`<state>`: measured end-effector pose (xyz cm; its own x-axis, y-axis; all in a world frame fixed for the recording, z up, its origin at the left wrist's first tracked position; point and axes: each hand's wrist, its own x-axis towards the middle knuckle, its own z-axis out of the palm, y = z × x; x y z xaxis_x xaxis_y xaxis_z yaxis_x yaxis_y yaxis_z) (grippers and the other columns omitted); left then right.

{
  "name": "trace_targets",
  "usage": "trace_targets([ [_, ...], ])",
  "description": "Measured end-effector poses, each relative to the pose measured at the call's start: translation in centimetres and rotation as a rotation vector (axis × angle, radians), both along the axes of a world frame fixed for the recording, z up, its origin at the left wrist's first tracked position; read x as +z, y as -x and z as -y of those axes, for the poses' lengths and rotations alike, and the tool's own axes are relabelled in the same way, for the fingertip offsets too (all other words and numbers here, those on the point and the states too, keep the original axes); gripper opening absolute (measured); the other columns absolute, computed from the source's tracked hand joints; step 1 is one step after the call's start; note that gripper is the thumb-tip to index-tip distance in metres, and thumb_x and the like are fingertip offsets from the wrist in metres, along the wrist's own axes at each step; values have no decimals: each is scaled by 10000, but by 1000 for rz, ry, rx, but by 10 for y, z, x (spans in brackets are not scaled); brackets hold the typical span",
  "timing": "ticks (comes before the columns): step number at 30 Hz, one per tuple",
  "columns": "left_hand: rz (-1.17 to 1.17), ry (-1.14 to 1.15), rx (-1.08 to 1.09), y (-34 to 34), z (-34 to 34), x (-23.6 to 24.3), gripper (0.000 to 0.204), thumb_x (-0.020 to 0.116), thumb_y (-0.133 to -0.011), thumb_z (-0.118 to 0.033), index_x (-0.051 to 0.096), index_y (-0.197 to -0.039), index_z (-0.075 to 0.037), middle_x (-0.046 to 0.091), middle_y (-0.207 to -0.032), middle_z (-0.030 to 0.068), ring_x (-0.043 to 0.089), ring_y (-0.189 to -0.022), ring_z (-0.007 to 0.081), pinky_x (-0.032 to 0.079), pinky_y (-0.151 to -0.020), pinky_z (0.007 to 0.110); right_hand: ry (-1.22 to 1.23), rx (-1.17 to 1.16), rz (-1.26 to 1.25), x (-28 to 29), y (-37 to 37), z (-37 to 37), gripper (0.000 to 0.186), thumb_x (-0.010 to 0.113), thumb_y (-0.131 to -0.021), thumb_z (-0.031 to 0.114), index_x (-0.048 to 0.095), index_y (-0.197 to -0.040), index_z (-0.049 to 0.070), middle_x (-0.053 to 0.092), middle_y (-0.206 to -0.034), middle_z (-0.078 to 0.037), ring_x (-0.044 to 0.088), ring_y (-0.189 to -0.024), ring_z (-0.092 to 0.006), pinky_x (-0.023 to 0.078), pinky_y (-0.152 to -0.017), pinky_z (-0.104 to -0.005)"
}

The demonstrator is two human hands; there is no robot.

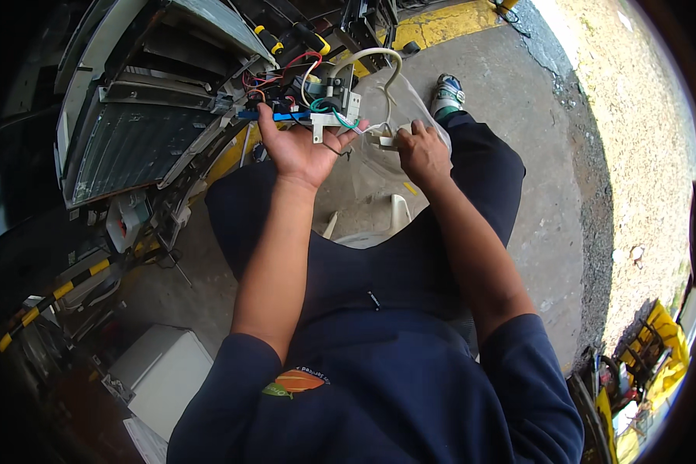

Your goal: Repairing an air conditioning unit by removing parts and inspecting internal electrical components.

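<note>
An electronic assembly (334,108) with a pale metal bracket, a blue strip and a tangle of red, green, white and black wires rests on my left hand (305,151). That palm faces up, the thumb against the blue strip and the fingers beneath the bracket. From the assembly a thick cream cable (398,68) loops up and over to the right. Close to the cable's lower end, my right hand (425,155) is closed, its fingers pinching a small pale connector (384,141). A clear plastic bag (370,172) hangs behind and below both hands.
Two screwdrivers with yellow and black handles (313,37) lie beyond the assembly. Large grey metal housings (147,147) crowd the left side. A white box (170,379) stands lower left, near a yellow-black striped bar (54,298). Yellow sacking (661,348) with scrap sits lower right.
</note>
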<state>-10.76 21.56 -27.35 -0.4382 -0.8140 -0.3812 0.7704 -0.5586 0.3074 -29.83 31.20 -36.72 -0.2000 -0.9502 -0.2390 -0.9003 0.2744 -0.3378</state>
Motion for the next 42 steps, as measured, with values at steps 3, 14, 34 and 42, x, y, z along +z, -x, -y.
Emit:
trace_targets([
  [3,45,-7,6,-5,-1,-1,752,443,-889,-687,501,-1386,-126,565,-1342,199,520,-1229,474,341,-991,754,467,146,-52,47,-11,11,131,613,-854,194,615,-975,142,574,-1130,-112,587,-948,-314,481,-833,-430],
  [14,67,-34,-72,-19,-3,2,715,485,-872,-688,540,-1302,-120,633,-1216,160,622,-1092,398,455,-893,718,740,260,-76,96,-4,-5,130,651,-808,169,620,-928,130,532,-1190,-99,509,-1088,-300,384,-992,-437],
  [34,430,-75,-178,-59,-21,-35,718,494,-878,-685,544,-1319,-120,633,-1247,151,629,-1091,365,488,-891,597,-239,52,60,15,-9,8,311,524,-864,243,591,-1100,51,696,-997,-212,670,-944,-403,535,-779,-480],
  [42,404,-56,-225,-78,-20,-31,689,490,-887,-668,554,-1311,-129,646,-1231,117,650,-1054,323,528,-835,532,-35,-91,357,-74,-21,73,678,636,-833,213,390,-1464,203,668,-1160,-178,642,-1042,-378,515,-867,-408],
])
